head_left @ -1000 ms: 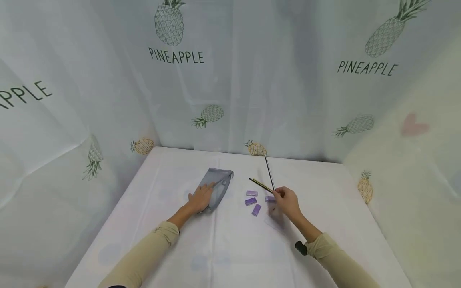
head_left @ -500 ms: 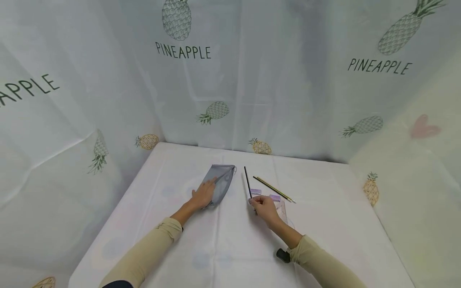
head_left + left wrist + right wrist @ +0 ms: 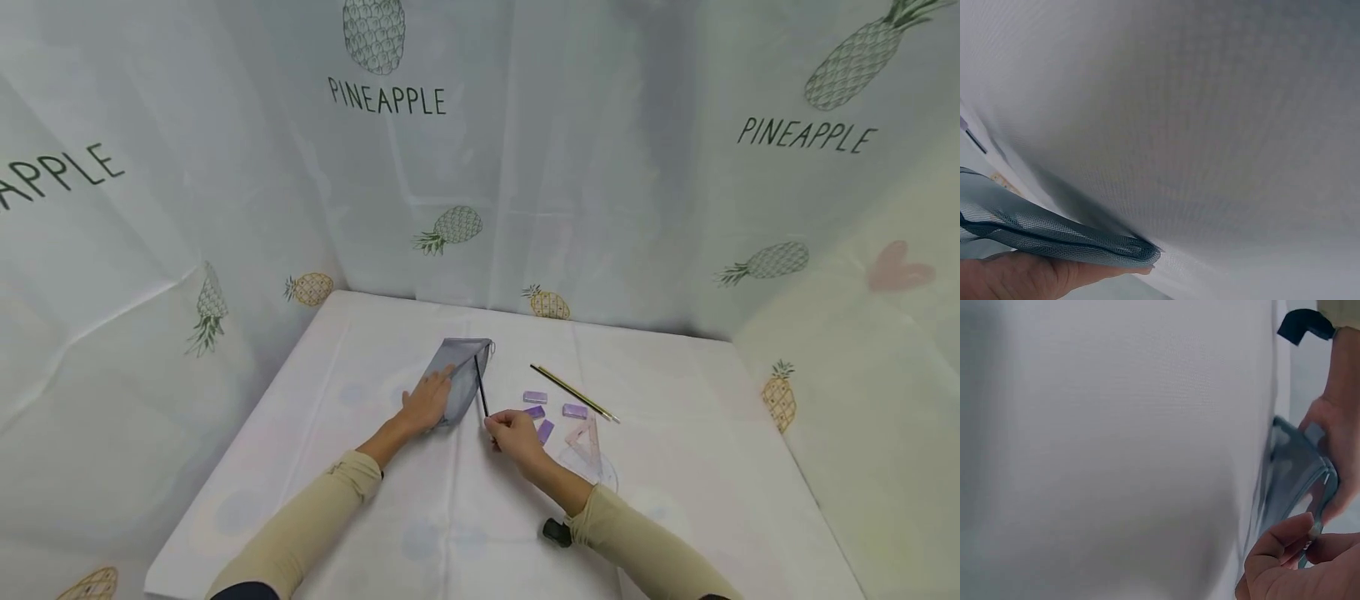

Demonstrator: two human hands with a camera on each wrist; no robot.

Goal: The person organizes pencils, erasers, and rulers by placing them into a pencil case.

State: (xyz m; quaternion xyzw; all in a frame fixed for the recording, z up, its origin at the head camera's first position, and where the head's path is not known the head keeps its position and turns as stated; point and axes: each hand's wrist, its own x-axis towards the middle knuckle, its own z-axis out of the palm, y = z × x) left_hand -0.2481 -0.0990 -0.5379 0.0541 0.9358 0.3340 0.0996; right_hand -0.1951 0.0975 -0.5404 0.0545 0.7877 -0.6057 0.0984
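On the white bench (image 3: 420, 521), the right hand (image 3: 517, 437) pinches a dark pencil (image 3: 481, 386) near its closer end, thumb against fingertips, with the far tip pointing away over the pouch. Just right of that hand's wrist lies a clear set square (image 3: 595, 446); past its knuckles sit four purple blocks (image 3: 575, 411), two partly covered by it. A little farther forward, the left hand (image 3: 426, 402) lies over the grey mesh pouch (image 3: 461, 398), its visible fingers stretched out along the top; the pouch's gaping edge faces the right hand. Whether the pencil tip is inside that edge I cannot tell. To steer it well, I would angle the pencil along the pouch's length, slide it gently so the point does not snag the mesh, and let the left hand steady the cloth without flattening the gap. Farthest from both hands, beyond the blocks, two yellow-and-black pencils (image 3: 576, 392) lie side by side.
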